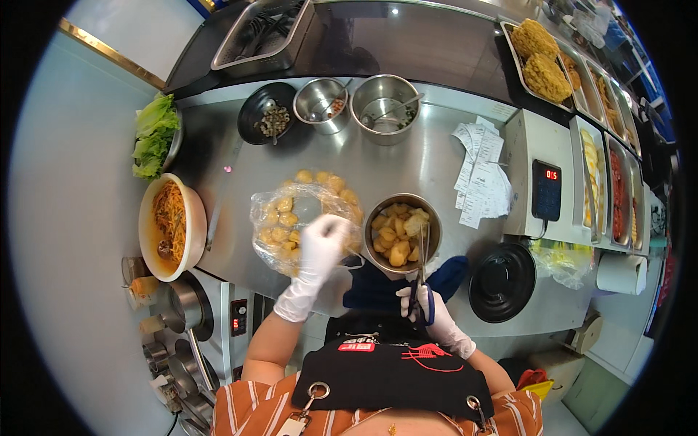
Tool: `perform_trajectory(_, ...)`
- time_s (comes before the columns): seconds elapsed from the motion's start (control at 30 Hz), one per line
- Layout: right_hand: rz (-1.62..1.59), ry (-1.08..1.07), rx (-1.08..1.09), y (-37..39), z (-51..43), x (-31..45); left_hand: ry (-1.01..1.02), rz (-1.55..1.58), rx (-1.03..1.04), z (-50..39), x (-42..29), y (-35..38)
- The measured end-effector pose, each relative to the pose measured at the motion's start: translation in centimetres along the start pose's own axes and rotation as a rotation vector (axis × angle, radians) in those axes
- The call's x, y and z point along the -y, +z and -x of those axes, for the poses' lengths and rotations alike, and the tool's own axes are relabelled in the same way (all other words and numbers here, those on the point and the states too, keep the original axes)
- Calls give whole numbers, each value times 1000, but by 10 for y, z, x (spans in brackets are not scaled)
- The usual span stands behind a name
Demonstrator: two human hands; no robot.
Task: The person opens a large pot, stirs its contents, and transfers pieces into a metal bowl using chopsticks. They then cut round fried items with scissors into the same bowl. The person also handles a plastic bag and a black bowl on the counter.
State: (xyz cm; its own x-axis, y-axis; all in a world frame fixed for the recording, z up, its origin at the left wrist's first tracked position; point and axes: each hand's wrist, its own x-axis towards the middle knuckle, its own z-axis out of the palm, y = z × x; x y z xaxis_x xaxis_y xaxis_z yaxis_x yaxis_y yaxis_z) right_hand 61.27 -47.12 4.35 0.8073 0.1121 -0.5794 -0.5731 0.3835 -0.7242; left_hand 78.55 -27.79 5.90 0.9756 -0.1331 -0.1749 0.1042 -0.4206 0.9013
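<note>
My right hand (436, 319), in a white glove, grips scissors (419, 277) by their dark blue handles. Their blades reach over the near right rim of a steel pot (369, 248). Cut pale-yellow food pieces (399, 254) fill much of that pot. My left hand (325, 240), also gloved, is over the right part of a clear plastic bag (263, 204), its fingers curled. Whether it pinches anything is hidden. Round yellow balls (288, 219) lie in the bag, which spreads on the steel worktop left of the pot.
At the back stand a black bowl (248, 119) and two steel pots (322, 125) (384, 131) with spoons. Paper slips (480, 169) lie right, near a black plate (502, 283). A dark blue cloth (376, 289) hangs at the front edge. A white bowl of orange shreds (196, 229) stands left.
</note>
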Motion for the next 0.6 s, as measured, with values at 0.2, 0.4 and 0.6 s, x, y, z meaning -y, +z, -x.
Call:
perform_trajectory(0.2,39,9,115,5,-1,7,-122,-843,-40,-54,61,-63)
perform_trajectory(0.4,31,12,102,10,-5,14,195,-620,-110,-80,79,-34)
perform_trajectory(0.6,67,13,89,10,-7,19,135,-299,86,-100,84,-10)
